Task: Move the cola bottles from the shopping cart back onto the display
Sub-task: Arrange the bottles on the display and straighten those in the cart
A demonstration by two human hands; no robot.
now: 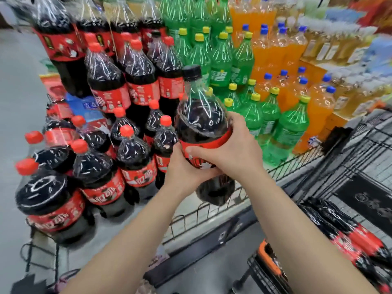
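Black-capped cola bottle [201,126], upright, left hand [185,172] and right hand [232,154] both curled round its label. Cart [371,132] holds more bottles [356,236] (count unclear); display [110,225] largely stocked

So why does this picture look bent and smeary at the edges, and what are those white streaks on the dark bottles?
Head view: the wide lens bows the stacked cola bottles outward near the edges; head view: the pale drinks at top right smear into blur, while the held bottle, left hand and right hand look sharper; the white streaks are light glare on plastic.
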